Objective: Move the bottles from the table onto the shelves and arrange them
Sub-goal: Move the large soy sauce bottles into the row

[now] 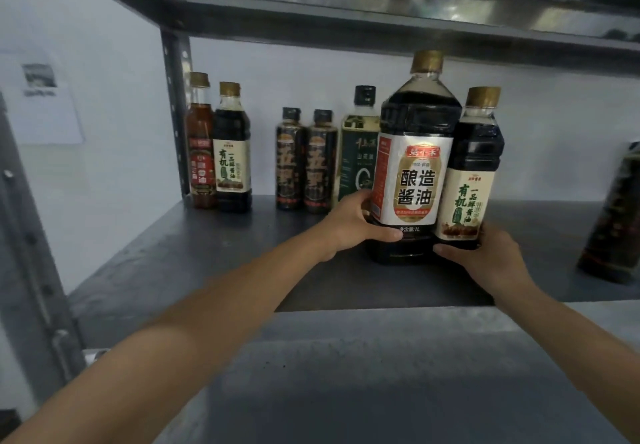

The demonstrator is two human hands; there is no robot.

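A large dark soy sauce bottle [414, 166] with a gold cap and white label stands on the grey metal shelf [194, 253]. My left hand [356, 224] grips its lower left side. A smaller dark bottle [472, 170] with a cream label stands touching its right side, and my right hand [488, 253] wraps around that bottle's base, thumb reaching under the large bottle. Along the back stand a red-labelled bottle [200, 142], a cream-labelled dark bottle [232, 153], two slim black bottles [290, 163] [320, 166] and a green oil bottle [358, 153].
Another dark bottle [616, 215] stands at the shelf's far right edge, partly cut off. An upper shelf [346, 18] hangs low overhead. A perforated metal upright [176, 114] rises at the back left. A paper sheet [41, 97] is on the left wall.
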